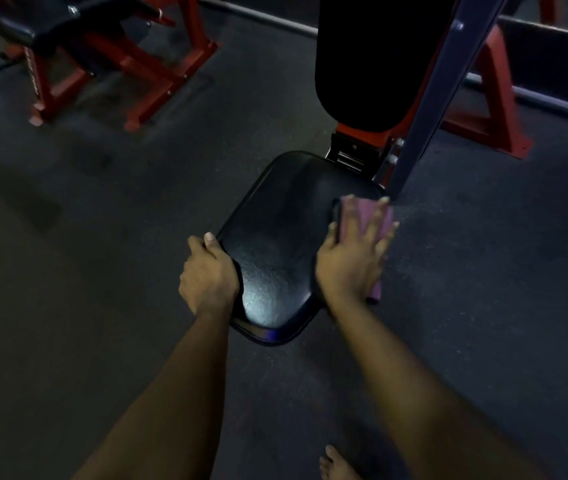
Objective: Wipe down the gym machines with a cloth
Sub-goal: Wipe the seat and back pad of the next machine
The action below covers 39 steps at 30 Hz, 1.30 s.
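A black padded seat [282, 237] of a gym machine lies in the middle of the view, with a tall black back pad [372, 60] rising behind it. My left hand [208, 273] grips the seat's left edge, thumb on top. My right hand [353, 252] lies flat with spread fingers on a pink cloth [365, 211], pressing it against the seat's right edge. Most of the cloth is hidden under the hand; a strip hangs below the palm.
A grey slanted frame bar [427, 112] runs up from the seat's right rear corner. Red frame legs [497, 109] stand behind it. Another red machine with a black bench [78, 39] is at the far left. Dark rubber floor [102, 237] surrounds the seat. A bare foot [336, 464] shows below.
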Each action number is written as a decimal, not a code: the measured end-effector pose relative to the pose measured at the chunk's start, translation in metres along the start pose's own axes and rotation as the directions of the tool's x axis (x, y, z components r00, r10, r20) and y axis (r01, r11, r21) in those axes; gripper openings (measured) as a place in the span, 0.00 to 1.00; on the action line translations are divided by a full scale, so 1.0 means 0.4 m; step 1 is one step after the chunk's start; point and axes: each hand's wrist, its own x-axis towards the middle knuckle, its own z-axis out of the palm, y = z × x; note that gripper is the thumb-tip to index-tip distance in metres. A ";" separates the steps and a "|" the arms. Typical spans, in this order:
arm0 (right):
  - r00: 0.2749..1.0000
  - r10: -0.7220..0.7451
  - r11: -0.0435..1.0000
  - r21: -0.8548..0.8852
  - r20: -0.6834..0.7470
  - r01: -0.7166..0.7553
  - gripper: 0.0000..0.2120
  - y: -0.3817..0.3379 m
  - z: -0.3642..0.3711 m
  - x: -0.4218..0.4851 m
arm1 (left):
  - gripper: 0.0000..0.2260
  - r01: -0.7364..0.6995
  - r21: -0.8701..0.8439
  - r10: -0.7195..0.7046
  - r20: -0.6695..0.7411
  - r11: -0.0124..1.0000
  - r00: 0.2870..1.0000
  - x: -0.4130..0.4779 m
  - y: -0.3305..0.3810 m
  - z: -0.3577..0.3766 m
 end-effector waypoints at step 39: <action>0.874 0.485 0.737 0.554 -0.034 -0.387 0.34 0.023 0.038 -0.199 | 0.19 -0.037 0.034 0.039 -0.066 0.999 0.997 -0.010 0.008 0.004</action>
